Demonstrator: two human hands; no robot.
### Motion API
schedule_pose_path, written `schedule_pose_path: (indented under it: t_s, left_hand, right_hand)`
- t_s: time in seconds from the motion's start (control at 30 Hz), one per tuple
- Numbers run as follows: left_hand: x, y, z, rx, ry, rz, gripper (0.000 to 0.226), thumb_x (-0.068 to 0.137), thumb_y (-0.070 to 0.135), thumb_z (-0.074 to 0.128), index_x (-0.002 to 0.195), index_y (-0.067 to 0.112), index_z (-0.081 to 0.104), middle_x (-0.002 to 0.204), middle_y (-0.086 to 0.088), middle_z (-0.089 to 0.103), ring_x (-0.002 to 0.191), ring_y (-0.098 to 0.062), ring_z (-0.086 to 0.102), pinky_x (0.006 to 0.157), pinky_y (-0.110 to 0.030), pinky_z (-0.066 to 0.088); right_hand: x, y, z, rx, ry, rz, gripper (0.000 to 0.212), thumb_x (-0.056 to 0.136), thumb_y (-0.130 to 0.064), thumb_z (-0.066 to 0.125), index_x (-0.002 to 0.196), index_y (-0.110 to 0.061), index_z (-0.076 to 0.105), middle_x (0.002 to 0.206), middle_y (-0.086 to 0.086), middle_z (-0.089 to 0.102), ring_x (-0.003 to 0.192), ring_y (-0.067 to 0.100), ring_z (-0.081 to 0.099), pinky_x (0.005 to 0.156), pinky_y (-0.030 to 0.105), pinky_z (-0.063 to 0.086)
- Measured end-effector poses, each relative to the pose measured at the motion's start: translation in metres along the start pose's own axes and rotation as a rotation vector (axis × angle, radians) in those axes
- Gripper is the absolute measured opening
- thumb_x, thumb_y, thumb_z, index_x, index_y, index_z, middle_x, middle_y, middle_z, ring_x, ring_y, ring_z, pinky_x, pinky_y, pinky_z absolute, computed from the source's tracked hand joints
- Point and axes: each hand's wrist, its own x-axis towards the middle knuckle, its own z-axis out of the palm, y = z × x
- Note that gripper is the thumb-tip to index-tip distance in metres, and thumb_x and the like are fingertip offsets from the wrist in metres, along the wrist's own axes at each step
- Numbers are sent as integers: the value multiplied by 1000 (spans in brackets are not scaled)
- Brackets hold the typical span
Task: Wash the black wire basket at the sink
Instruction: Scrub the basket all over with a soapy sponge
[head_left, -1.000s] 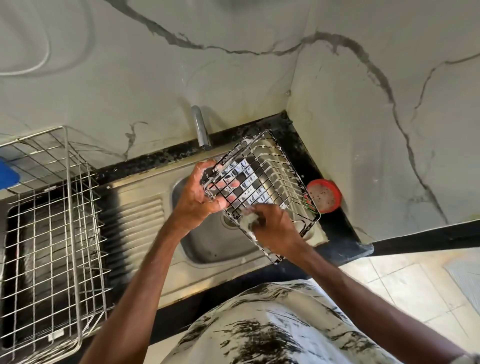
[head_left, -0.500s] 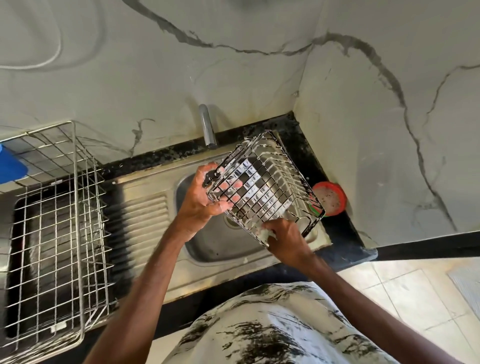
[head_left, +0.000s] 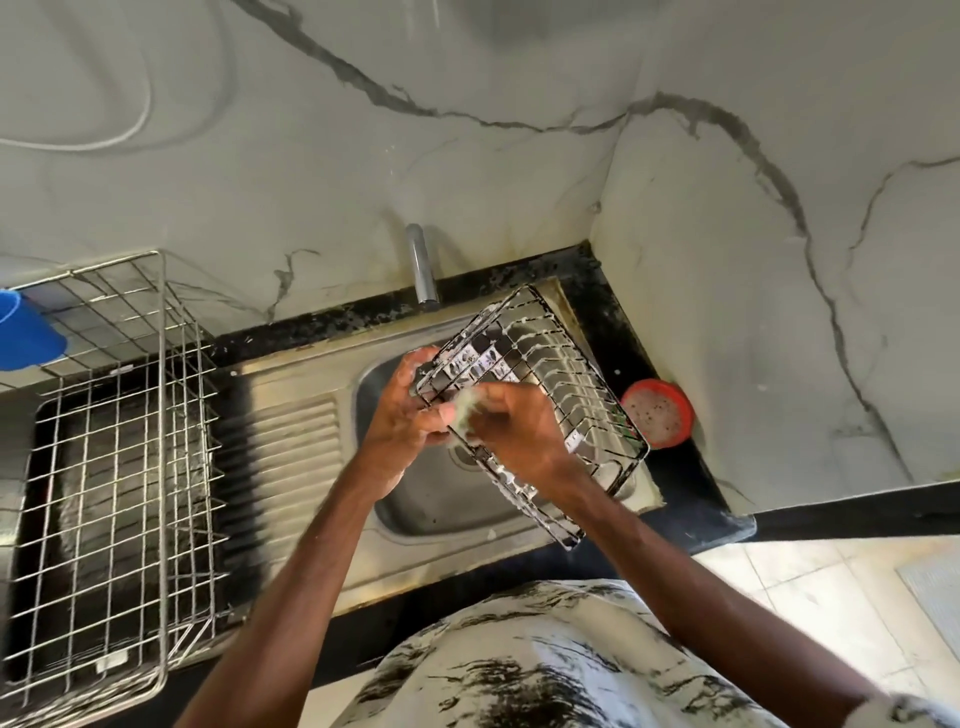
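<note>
- Head view: the black wire basket (head_left: 563, 371) is held tilted in the air over the bowl of the sink (head_left: 421, 501), clear of the steel, with its open side turned toward the wall corner.
- The left hand (head_left: 400, 423) is curled round the basket's near left corner, and the wire is gripped there. The right hand (head_left: 517, 441) is closed in a pinch on a pale scrub pad (head_left: 466, 410), which is pressed against the wires just beside the left fingers.
- Progress is judged as mid-scrub. White suds are seen clinging along many of the wires, so soaping is well under way, though which faces have been covered cannot be told.
- Rinsing is judged yet to be done: no stream is seen under the tap (head_left: 422, 270), and foam is left on the frame.
- The basket is made of thin dark rods joined into a rectangular grid, with a row of upright prongs. Wet, soapy wire of this kind is likely to be slippery.
- The pad looks soft, frayed and soaked.
- The sink is of dull brushed steel, with a ribbed drainboard (head_left: 291, 447) on its left, and a larger silver wire rack (head_left: 117, 467) is set beyond that.
- A round red tub (head_left: 657, 413) is stood on the speckled black counter by the corner, and the walls are faced in veined marble-look panels.
</note>
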Motion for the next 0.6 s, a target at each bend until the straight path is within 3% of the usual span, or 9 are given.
schedule_pose_path:
  t_s: [0.1, 0.17, 0.27, 0.33, 0.43, 0.53, 0.6]
  left_hand:
    - [2, -5, 5, 8, 33, -50, 69, 85, 12, 66, 147, 25, 38, 99, 17, 79, 88, -8, 77, 69, -34, 64]
    - [3, -11, 8, 26, 56, -93, 63, 88, 15, 64, 144, 34, 42, 105, 5, 79, 88, -11, 77, 76, -45, 65]
    - [3, -14, 11, 0, 54, -137, 66, 76, 34, 71, 138, 42, 50, 125, -10, 68, 98, -27, 76, 78, -49, 64]
    - [5, -13, 10, -3, 45, -171, 73, 72, 47, 72, 141, 37, 50, 127, -14, 68, 99, -36, 76, 76, -49, 64]
    - [7, -16, 6, -3, 47, -222, 76, 77, 52, 72, 144, 25, 49, 128, -21, 68, 96, -43, 75, 78, -53, 64]
    - [6, -18, 3, 22, 81, -283, 77, 72, 59, 74, 130, 9, 62, 118, -28, 71, 99, -46, 74, 85, -61, 61]
    - [7, -19, 4, 17, 110, -311, 74, 72, 61, 73, 121, 7, 69, 115, -31, 71, 99, -50, 72, 84, -59, 62]
  right_hand:
    - [-7, 16, -5, -89, -84, 11, 20, 91, 2, 66, 106, -5, 76, 81, 1, 74, 53, -1, 64, 46, 21, 51]
    - [-1, 6, -6, -36, -97, 30, 27, 90, 6, 65, 112, -5, 74, 80, 1, 73, 50, 0, 59, 46, 21, 48]
    - [19, -12, -5, 157, -184, 184, 25, 89, -3, 71, 113, -8, 73, 80, 2, 72, 61, 7, 60, 55, 22, 49]
    - [30, -15, -8, 237, -282, 259, 19, 89, -8, 72, 108, -5, 72, 81, 3, 72, 69, 12, 64, 61, 25, 53]
    - [41, -15, -16, 308, -315, 347, 20, 90, 0, 68, 111, 0, 70, 94, 10, 74, 81, 19, 68, 74, 33, 58]
    - [43, -21, -13, 389, -244, 422, 22, 89, 9, 65, 109, 0, 69, 93, 8, 74, 73, 13, 71, 62, 21, 57]
    - [43, -21, -7, 535, -153, 497, 20, 89, 13, 63, 105, 4, 69, 91, 10, 73, 71, 14, 71, 58, 21, 57]
